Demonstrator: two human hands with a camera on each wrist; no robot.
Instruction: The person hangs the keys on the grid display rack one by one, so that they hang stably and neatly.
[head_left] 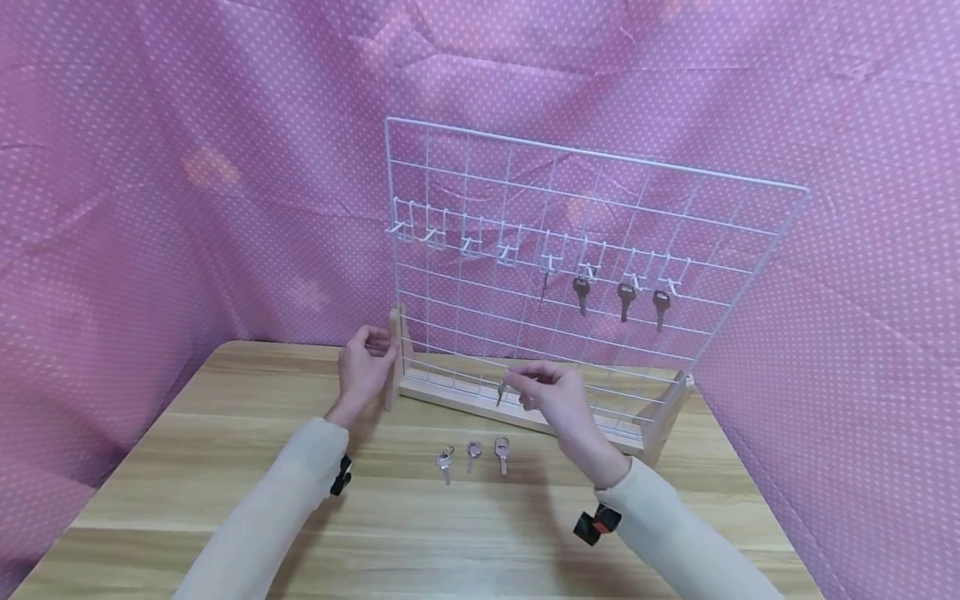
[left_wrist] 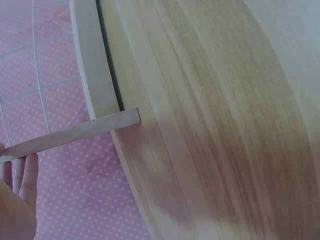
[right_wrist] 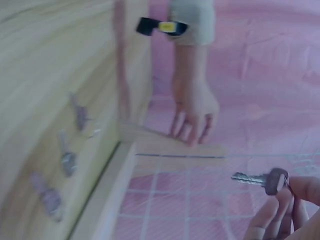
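Key (head_left: 501, 392) in the right hand (head_left: 561, 404), a little below the centre of the frame in the head view; thumb and forefinger pinch it by its head, the toothed blade pointing clear of them, and the other fingers are gathered close behind; the key is before the lower rows of a white wire grid (head_left: 570, 150), and I cannot tell whether it touches the wires. Left hand (head_left: 365, 367), left of centre in the lower half; its fingers and thumb grip the wooden upright (head_left: 392, 382) at the near-left end of the wooden base (head_left: 450, 398). Three loose keys (head_left: 474, 451) lie side by side on the table (head_left: 225, 433), lower centre; four hung keys (head_left: 626, 302), right of centre, hang from the rightmost four of eight white hooks (head_left: 471, 246); pink dotted fabric (head_left: 285, 125) fills the upper frame behind.
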